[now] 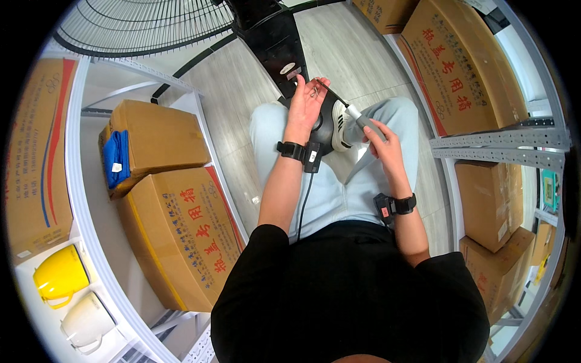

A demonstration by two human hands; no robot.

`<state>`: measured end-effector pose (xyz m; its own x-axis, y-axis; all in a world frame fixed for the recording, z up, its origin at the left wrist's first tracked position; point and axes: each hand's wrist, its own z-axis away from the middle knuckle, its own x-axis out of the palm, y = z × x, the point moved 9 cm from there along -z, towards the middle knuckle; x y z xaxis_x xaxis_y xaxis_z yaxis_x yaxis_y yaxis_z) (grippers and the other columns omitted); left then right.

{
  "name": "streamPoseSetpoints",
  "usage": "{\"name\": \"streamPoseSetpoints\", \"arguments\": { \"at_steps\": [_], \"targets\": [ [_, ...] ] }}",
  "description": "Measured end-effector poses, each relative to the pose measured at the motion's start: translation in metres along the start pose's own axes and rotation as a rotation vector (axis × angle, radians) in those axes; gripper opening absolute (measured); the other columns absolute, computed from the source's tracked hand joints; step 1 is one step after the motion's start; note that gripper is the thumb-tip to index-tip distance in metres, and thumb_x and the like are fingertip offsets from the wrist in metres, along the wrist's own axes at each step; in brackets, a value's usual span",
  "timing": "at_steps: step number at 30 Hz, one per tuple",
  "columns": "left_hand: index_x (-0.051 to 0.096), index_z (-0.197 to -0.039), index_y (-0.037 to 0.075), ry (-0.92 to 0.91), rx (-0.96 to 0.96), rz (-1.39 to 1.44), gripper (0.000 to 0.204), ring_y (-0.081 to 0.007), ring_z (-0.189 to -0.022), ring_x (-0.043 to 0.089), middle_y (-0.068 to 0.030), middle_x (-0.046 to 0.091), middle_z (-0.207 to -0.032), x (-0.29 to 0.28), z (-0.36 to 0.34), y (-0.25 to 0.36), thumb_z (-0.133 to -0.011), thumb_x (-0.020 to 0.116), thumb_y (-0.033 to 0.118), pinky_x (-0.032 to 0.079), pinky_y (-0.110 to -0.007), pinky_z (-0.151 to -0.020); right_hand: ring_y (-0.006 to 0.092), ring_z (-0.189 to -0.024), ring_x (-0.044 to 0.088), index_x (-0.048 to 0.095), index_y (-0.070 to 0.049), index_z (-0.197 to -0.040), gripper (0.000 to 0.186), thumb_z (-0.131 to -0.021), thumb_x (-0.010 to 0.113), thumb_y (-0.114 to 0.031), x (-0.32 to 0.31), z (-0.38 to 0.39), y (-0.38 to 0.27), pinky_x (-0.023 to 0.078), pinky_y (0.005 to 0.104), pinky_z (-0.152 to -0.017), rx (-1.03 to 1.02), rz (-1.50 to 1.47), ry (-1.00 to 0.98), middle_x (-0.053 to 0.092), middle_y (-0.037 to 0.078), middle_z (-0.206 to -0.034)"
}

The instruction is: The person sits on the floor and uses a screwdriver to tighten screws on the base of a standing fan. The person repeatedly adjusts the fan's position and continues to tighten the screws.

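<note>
My left hand is palm up with curled fingers, holding small metal pieces that are too small to name exactly. My right hand grips the grey-handled screwdriver, whose dark shaft reaches up-left to the fingers of my left hand. Behind that hand rises the black fan stand, with its base between my legs, partly hidden by a white shoe. The wire fan guard is at the upper left.
Metal shelving with cardboard boxes flanks me on the right. On the left are more boxes, a folded blue cloth, a yellow mug and a white mug.
</note>
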<state>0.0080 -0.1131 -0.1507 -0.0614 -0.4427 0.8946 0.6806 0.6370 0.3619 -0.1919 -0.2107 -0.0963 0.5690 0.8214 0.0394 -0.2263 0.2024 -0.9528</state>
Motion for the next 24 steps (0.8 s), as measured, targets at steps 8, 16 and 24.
{"name": "streamPoseSetpoints", "arguments": {
  "at_steps": [8, 16, 24],
  "targets": [
    [0.052, -0.115, -0.005, -0.078, 0.058, -0.098, 0.029, -0.0128, -0.076, 0.050, -0.0077, 0.056, -0.090, 0.011, -0.003, 0.006, -0.094, 0.053, 0.015, 0.039, -0.025, -0.064, 0.0029, -0.050, 0.043, 0.060, 0.000, -0.114, 0.038, -0.085, 0.067, -0.024, 0.017, -0.008, -0.012, 0.031, 0.0186, -0.044, -0.027, 0.008, 0.044, 0.060, 0.001, -0.071],
    [0.052, -0.115, -0.005, -0.094, 0.081, 0.030, 0.027, -0.0105, -0.074, 0.050, -0.0069, 0.057, -0.089, 0.012, -0.011, 0.009, -0.094, 0.053, 0.012, 0.041, -0.023, -0.063, 0.0032, -0.051, 0.046, 0.062, 0.000, -0.110, 0.036, -0.084, 0.068, -0.025, 0.030, -0.014, -0.017, 0.035, 0.0191, -0.045, -0.031, 0.017, 0.051, 0.062, 0.000, -0.070],
    [0.052, -0.116, -0.006, -0.104, 0.012, 0.000, 0.028, -0.0102, -0.073, 0.050, -0.0079, 0.058, -0.092, 0.012, -0.008, 0.007, -0.094, 0.052, 0.010, 0.040, -0.022, -0.063, 0.0030, -0.050, 0.045, 0.062, 0.000, -0.109, 0.037, -0.086, 0.065, -0.029, 0.041, -0.018, -0.023, 0.034, 0.0189, -0.044, -0.021, 0.034, 0.034, 0.062, 0.001, -0.070]
  ]
}}
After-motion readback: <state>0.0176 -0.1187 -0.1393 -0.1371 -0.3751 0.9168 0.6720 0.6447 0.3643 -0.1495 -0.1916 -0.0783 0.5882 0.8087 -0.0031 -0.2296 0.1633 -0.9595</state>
